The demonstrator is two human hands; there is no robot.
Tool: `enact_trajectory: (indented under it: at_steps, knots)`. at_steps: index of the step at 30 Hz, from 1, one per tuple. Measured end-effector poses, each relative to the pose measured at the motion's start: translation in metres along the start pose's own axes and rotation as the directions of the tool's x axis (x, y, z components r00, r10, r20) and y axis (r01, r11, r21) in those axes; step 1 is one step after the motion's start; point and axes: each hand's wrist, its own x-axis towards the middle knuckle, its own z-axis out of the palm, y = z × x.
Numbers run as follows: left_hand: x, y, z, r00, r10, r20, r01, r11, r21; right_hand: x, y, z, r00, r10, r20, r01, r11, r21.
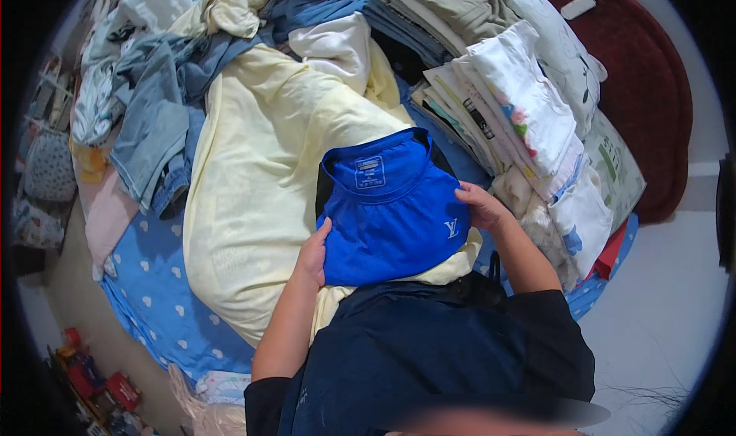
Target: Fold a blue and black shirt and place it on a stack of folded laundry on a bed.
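A blue T-shirt (391, 229), folded into a compact shape with its round collar at the top, is held out in front of my body. My left hand (316, 252) grips its left edge, thumb on top. At the opposite edge my right hand (482, 205) pinches the cloth near a small white print. The fingers beneath the shirt are hidden. Under and beyond it spreads a large pale yellow garment (259, 166), which reaches toward my lap. A bit of black cloth shows behind the blue collar.
Folded clothes stand in a leaning stack (529, 108) at the right, with more folded trousers (414, 28) behind. Loose jeans (152, 125) and other garments heap up at the left. Below lies a blue sheet with white hearts (167, 286). A dark red rug (644, 108) lies at far right.
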Motion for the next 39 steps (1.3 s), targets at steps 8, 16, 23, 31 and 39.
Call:
enact_trajectory:
  at_steps: [8,16,23,31,39]
  knots:
    - [-0.046,0.007,0.035,0.826,0.559,-0.069,-0.532,0.814,0.234,-0.025,-0.006,0.046,0.981,-0.169,-0.095,0.153,0.977,-0.148]
    - [-0.035,-0.002,-0.002,0.778,0.626,-0.051,-0.584,0.751,0.308,-0.001,0.022,0.012,0.938,-0.275,-0.210,0.201,0.928,-0.315]
    - [-0.048,-0.001,0.002,0.750,0.658,-0.066,-0.594,0.714,0.370,0.006,0.023,0.001,0.984,0.038,-0.176,-0.049,0.997,-0.057]
    - [-0.057,-0.005,0.012,0.699,0.712,-0.065,-0.643,0.666,0.378,0.001,-0.001,0.032,0.991,-0.101,-0.083,0.084,0.978,-0.189]
    - [-0.070,0.003,0.029,0.707,0.704,-0.064,-0.638,0.675,0.370,-0.012,-0.001,0.057,0.883,-0.462,0.082,0.448,0.779,-0.439]
